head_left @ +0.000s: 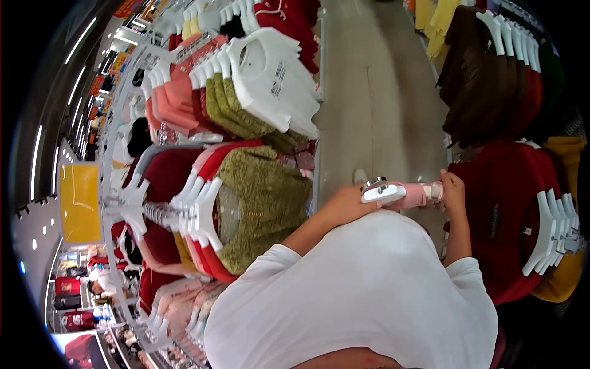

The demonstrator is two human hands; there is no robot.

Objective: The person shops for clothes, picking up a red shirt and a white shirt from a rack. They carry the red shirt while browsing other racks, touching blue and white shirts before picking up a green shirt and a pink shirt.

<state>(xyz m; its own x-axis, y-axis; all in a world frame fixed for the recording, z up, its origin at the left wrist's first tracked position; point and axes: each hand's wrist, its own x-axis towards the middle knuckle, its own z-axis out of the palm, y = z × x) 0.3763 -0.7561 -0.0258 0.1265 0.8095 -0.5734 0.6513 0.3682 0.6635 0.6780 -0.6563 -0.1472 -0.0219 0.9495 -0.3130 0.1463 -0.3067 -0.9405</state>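
In front of the white shirt, a pink garment point(413, 195) is held between both hands. My left hand point(348, 204) is closed at its white hanger point(384, 193), beside a shiny metal clip or hook. The fingers of my right hand point(453, 190) are pinched on the pale, ruffled-looking far end of the garment. The garment is bunched narrow, and its full shape cannot be made out. Nearest to my left hand hangs an olive patterned top point(264, 200); dark red sweaters point(491, 212) hang just beyond my right hand.
A rack on the left holds a white printed shirt point(273, 80) and salmon tops point(175, 104). Brown tops point(470, 80) hang at the upper right. The grey aisle floor point(375, 92) runs between the racks. A yellow sign point(80, 203) stands at far left.
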